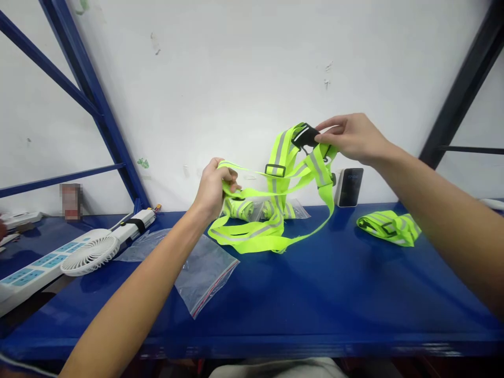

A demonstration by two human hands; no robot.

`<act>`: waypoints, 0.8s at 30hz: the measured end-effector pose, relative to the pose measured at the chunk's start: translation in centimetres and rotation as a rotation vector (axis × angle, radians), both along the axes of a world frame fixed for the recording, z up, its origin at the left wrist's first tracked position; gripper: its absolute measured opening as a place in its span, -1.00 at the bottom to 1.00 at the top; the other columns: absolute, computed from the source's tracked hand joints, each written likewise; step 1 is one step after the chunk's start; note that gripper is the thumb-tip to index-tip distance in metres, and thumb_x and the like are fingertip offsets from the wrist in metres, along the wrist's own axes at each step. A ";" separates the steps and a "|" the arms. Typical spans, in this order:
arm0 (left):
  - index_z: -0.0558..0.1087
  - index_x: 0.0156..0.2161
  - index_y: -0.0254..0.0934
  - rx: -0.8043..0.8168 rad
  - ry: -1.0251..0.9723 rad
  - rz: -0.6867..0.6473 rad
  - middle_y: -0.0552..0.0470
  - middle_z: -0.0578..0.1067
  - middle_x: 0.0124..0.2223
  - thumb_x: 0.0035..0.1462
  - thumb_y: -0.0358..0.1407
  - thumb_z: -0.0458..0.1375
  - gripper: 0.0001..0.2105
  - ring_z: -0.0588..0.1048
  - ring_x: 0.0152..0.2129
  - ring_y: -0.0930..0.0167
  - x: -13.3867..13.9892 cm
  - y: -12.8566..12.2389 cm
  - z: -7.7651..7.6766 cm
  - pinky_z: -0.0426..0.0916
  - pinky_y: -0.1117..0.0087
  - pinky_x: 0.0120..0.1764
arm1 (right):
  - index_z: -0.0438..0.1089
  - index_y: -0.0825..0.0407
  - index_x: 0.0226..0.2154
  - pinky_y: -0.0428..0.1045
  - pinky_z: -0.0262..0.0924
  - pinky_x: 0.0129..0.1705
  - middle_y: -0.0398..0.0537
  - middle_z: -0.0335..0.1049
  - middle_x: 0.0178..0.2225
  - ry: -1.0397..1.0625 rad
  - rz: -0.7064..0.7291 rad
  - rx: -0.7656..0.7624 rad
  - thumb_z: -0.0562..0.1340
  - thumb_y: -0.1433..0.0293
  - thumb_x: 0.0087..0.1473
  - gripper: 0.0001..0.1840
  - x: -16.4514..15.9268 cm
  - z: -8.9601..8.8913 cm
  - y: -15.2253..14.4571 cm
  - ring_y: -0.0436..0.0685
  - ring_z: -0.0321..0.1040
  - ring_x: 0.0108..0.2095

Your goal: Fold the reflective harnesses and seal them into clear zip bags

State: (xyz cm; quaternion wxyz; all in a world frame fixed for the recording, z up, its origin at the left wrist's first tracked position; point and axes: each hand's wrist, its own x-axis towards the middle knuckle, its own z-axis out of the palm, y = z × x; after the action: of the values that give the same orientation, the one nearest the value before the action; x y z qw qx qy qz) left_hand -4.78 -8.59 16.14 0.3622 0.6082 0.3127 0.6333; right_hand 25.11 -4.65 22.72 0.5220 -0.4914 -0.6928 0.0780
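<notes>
Right hand (350, 136): thumb and fingers pinched narrow at the near end of a black plastic buckle (306, 135). Left hand (214, 186): fingers curled around webbing of the same article.

Item, 1 neon-yellow reflective strap harness (277, 184): held between the 2 hands, raised at the right hand, slack toward the left. Buckle: directly left of the right fingertips, touching; well apart from the left hand, so the right is nearer. Long axis of the main hanging band: near upright, dropping from the buckle to the tabletop, left of and below the right hand. At least 2 thinner runs cross sideways from hand to hand. Black slide adjuster (275, 170): on the main band, between the hands.

Item, 1 folded reflective strap bundle (388, 228): below the right hand, on the blue table (315, 299).

Item, 1 smartphone (350, 187): upright, below the right hand.

Item, 1 clear zip bag (208, 273): flat, below the left hand.
</notes>
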 end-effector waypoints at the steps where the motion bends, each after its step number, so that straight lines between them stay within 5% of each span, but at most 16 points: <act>1: 0.10 -0.40 -0.19 0.035 0.012 0.013 0.22 0.19 -0.53 -0.13 -0.40 0.04 -0.82 0.15 -0.70 0.57 0.0 -0.4 0.5 0.24 0.48 -0.51 | 0.53 0.08 -0.24 0.04 0.16 -0.42 0.04 0.54 -0.41 -0.002 0.009 -0.019 0.38 0.48 0.06 -0.85 -0.1 -0.1 0.0 0.08 0.32 -0.48; 4: 0.16 -0.40 -0.19 0.183 0.122 0.128 0.21 0.11 -0.55 -0.05 -0.36 0.08 -0.86 0.08 -0.69 0.55 -0.2 -1.7 1.5 0.08 0.50 -0.59 | 0.53 0.06 -0.30 0.06 0.22 -0.40 0.06 0.52 -0.39 0.041 -0.024 -0.074 0.36 0.50 0.07 -0.91 -0.3 -0.1 0.1 0.11 0.34 -0.46; 10: 0.33 -0.31 -0.22 0.465 0.485 0.319 0.11 0.33 -0.46 0.01 -0.32 0.13 -0.90 0.30 -0.53 0.45 -0.6 -5.1 1.4 0.21 0.43 -0.45 | 0.43 0.04 -0.42 0.08 0.37 -0.43 0.04 0.46 -0.41 0.318 -0.037 -0.231 0.30 0.54 0.08 -0.89 0.1 -0.3 1.6 0.13 0.41 -0.47; 14: 0.42 -0.09 -0.21 0.380 0.920 0.129 0.07 0.50 -0.35 0.12 -0.19 0.17 -0.74 0.42 -0.47 0.38 -0.3 -6.6 0.0 0.27 0.39 -0.39 | 0.39 0.03 -0.42 0.03 0.34 -0.46 0.01 0.47 -0.38 0.420 0.005 -0.244 0.28 0.52 0.11 -0.89 0.2 -0.9 1.9 0.09 0.40 -0.47; 17: 0.46 0.01 -0.17 0.294 1.246 -0.069 -0.04 0.56 -0.10 0.15 -0.01 0.17 -0.60 0.51 -0.20 0.22 0.4 -6.8 -1.3 0.37 0.27 -0.16 | 0.39 0.00 -0.37 0.01 0.27 -0.48 -0.04 0.46 -0.39 0.342 -0.010 -0.160 0.29 0.49 0.10 -0.93 -0.1 -1.4 1.6 0.09 0.37 -0.46; 21: 0.29 0.22 -0.12 0.335 1.066 0.119 -0.13 0.43 0.15 0.28 -0.02 0.04 -0.53 0.43 0.03 0.18 1.8 -5.1 -1.9 0.32 0.11 0.08 | 0.40 -0.04 -0.29 0.04 0.28 -0.37 -0.06 0.48 -0.33 0.090 -0.013 0.014 0.32 0.45 0.07 -0.87 -1.5 -1.6 0.4 0.13 0.37 -0.39; 24: 0.11 0.31 -0.08 0.450 0.792 0.263 -0.15 0.25 0.30 0.21 -0.04 0.15 -0.39 0.27 0.20 0.13 3.0 -2.4 -1.1 0.21 0.04 0.19 | 0.39 -0.08 -0.23 0.10 0.31 -0.23 -0.06 0.49 -0.25 -0.067 0.056 0.138 0.31 0.45 0.06 -0.81 -3.1 -1.2 -1.1 0.20 0.42 -0.26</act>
State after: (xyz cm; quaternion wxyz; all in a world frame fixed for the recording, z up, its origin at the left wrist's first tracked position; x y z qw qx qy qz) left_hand -1.78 -11.02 15.07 -0.0088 0.8215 0.3561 0.4452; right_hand 22.02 -5.75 21.52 0.5289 -0.4371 -0.7269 0.0281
